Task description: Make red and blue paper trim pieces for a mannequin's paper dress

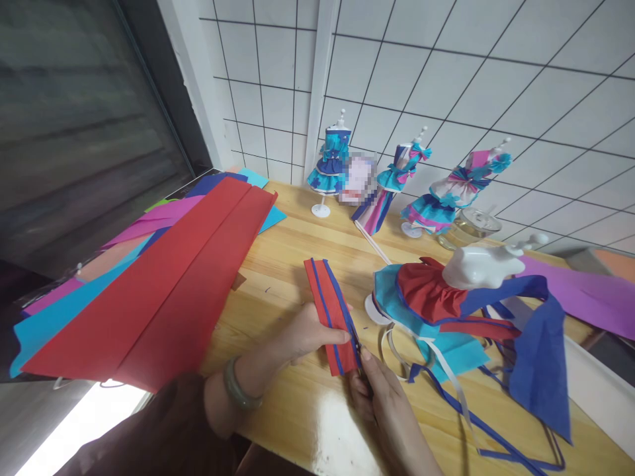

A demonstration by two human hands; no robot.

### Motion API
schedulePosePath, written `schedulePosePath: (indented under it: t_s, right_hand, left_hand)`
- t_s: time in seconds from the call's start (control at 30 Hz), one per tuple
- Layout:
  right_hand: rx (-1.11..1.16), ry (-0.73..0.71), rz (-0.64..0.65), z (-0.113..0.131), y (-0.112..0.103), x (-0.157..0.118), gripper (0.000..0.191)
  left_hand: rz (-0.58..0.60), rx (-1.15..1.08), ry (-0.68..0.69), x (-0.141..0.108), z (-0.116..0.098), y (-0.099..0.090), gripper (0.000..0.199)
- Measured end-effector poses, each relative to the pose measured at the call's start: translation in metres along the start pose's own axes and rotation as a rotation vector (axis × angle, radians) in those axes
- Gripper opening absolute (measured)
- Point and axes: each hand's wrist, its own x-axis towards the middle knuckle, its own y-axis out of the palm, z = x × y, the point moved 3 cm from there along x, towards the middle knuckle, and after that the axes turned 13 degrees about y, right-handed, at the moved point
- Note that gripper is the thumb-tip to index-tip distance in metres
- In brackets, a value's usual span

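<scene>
My left hand (317, 328), with a bangle on its wrist, pinches a red strip (321, 283) between thumb and fingers. Two blue bands run lengthwise along this strip, which looks like crepe paper or fabric. At its right edge, my right hand (381, 390) is closed around a pair of dark scissors (358, 342); the blades lie along the strip and their handles are mostly hidden by the fingers. Just right of my hands, a white mini dress form (483, 266) leans over on the table, dressed in a red gathered piece (426, 291) over a turquoise skirt (387, 291).
Large red sheets (188, 264) lie over coloured sheets at left. Dressed mini mannequins (333, 158) stand by the tiled wall, near a glass jar (471, 227). Blue material (540, 357), a white ribbon (454, 380) and blue strips (461, 410) are spread at right, beside a purple sheet (585, 294).
</scene>
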Motion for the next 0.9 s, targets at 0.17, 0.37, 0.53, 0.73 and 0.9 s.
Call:
schedulePosePath:
  t_s: [0.17, 0.37, 0.53, 0.73, 0.9]
  right_hand:
    - [-0.003, 0.001, -0.017, -0.006, -0.002, 0.005, 0.051]
    - [0.018, 0.017, -0.03, -0.01, -0.005, 0.01, 0.053]
    - [-0.047, -0.009, -0.039, -0.011, -0.007, 0.011, 0.053]
    - [-0.033, -0.011, -0.061, -0.013, -0.007, 0.013, 0.053]
    - [-0.074, -0.025, -0.059, -0.012, -0.008, 0.013, 0.052]
  left_hand:
    - [-0.004, 0.0, -0.009, -0.001, -0.001, 0.001, 0.046]
    - [0.005, -0.02, -0.011, -0.001, 0.0, 0.0, 0.045]
    - [-0.007, -0.025, -0.014, -0.001, -0.001, 0.001, 0.044]
    - [-0.005, -0.037, -0.023, -0.002, -0.002, 0.002, 0.046]
    - [-0.002, -0.026, -0.022, -0.002, -0.001, 0.001, 0.047]
